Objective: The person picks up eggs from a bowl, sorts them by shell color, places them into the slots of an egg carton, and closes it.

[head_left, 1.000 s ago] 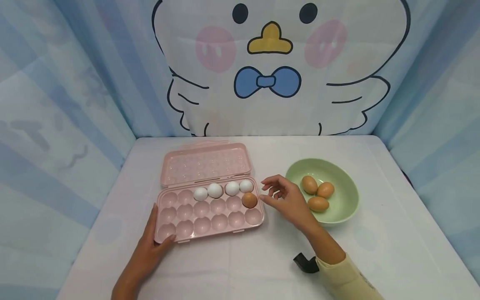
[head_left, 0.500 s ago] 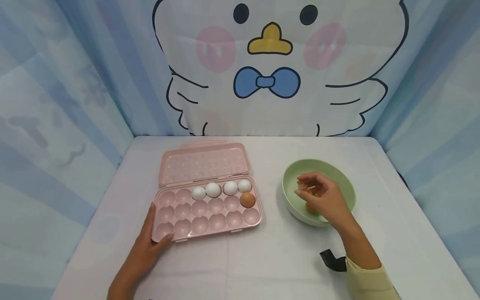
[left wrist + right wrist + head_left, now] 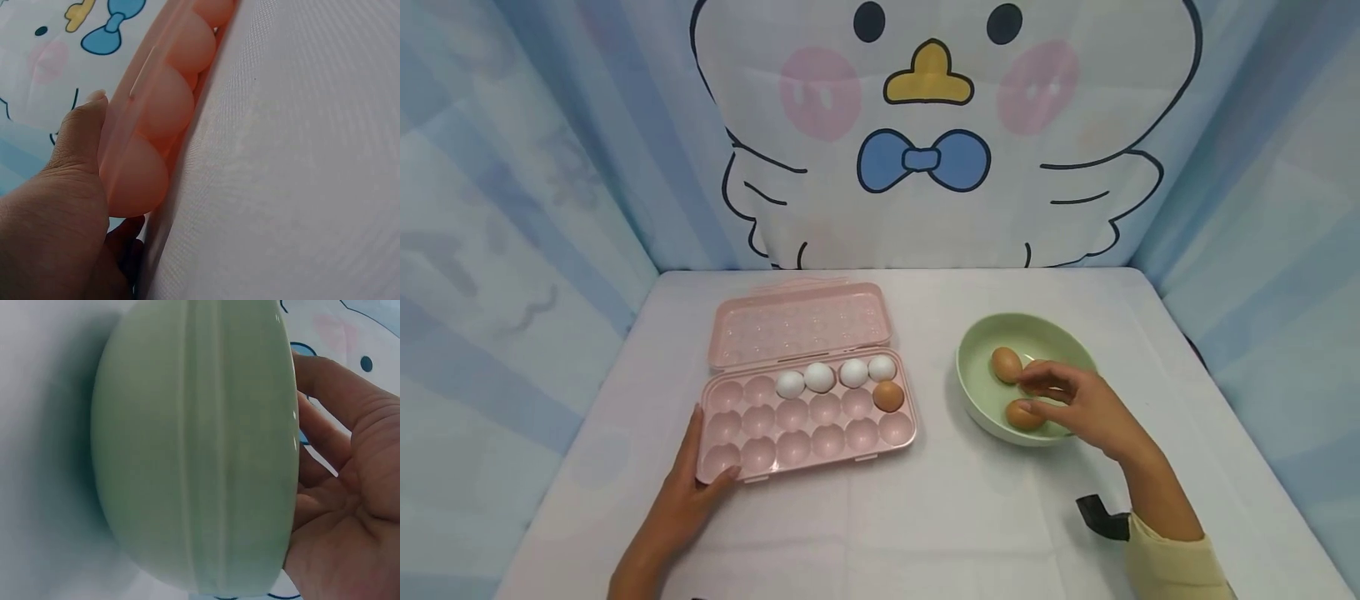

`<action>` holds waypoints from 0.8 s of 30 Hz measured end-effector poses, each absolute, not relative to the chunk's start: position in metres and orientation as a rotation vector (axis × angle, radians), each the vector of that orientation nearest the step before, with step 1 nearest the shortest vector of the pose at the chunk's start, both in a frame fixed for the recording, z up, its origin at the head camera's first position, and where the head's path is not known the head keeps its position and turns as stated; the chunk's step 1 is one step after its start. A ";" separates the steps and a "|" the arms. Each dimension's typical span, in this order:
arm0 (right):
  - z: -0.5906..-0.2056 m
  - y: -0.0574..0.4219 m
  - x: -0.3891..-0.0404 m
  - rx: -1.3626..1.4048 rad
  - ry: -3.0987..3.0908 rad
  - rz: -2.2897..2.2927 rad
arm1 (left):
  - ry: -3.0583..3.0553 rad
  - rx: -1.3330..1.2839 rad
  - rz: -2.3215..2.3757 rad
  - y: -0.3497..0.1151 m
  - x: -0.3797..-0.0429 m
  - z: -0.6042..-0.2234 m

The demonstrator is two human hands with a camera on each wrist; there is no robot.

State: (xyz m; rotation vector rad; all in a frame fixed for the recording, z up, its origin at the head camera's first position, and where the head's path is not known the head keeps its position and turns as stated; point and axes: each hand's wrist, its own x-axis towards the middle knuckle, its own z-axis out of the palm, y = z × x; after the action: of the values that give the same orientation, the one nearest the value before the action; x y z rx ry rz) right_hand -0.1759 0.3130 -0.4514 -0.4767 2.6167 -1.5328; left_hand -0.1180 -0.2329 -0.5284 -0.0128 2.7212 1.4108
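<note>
My left hand holds the near left corner of an open pink egg carton, fingers along its left side and thumb at the front edge. In the left wrist view the thumb lies against the rim of the carton. Several white eggs sit in its back row, with one brown egg in the middle row at the right. My right hand reaches over the rim into a green bowl, fingers loosely bent above the brown eggs. Two eggs show; the hand covers the spot beside them.
The carton's lid lies folded back behind it. A white cloth covers the table. A black strap end hangs by the right sleeve. Patterned curtains enclose the back and sides.
My right hand has moved right from beside the carton and down into the green bowl. The left hand keeps its hold on the carton. The whole view has shifted slightly.
</note>
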 end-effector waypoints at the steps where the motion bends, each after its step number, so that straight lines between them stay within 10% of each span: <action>1: -0.451 0.315 -0.176 -0.480 2.621 -1.506 | 2.723 -0.014 1.409 -0.233 -0.118 -0.529; 24: -0.440 0.331 -0.195 -0.586 2.570 -1.188 | 2.726 -0.035 1.387 -0.231 -0.119 -0.527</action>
State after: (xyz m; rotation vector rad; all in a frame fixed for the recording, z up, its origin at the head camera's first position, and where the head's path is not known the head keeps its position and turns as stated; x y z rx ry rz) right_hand -0.1945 0.3313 -0.4396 -0.5858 2.5705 -1.1881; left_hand -0.1188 -0.2311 -0.5273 -0.0353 2.7261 1.3867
